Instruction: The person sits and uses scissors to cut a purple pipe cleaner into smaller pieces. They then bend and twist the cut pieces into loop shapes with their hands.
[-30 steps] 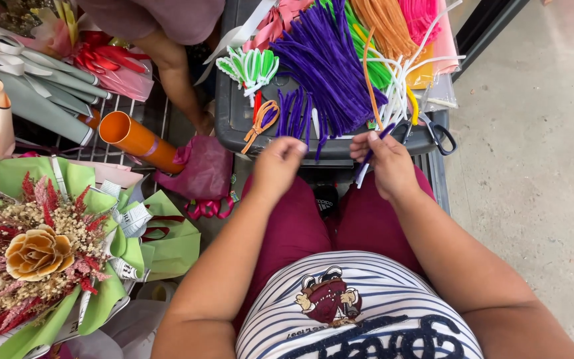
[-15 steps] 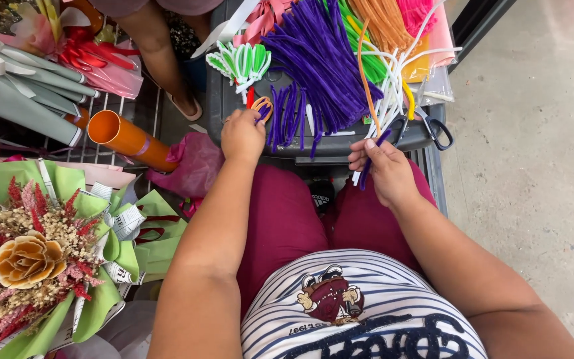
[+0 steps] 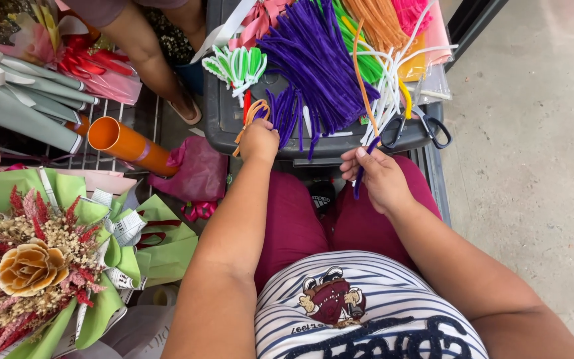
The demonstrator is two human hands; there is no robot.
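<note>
Left hand (image 3: 258,141) grips orange stem (image 3: 250,118); right hand (image 3: 380,178), purple stem (image 3: 361,174).

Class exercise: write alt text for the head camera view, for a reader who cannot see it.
A seated person reaches into a dark bin of coloured pipe cleaners: the left hand grips an orange pipe cleaner, the right hand holds a purple pipe cleaner. Scissors lie on the bin's right edge; a green-wrapped dried-flower bouquet sits to the left.
</note>
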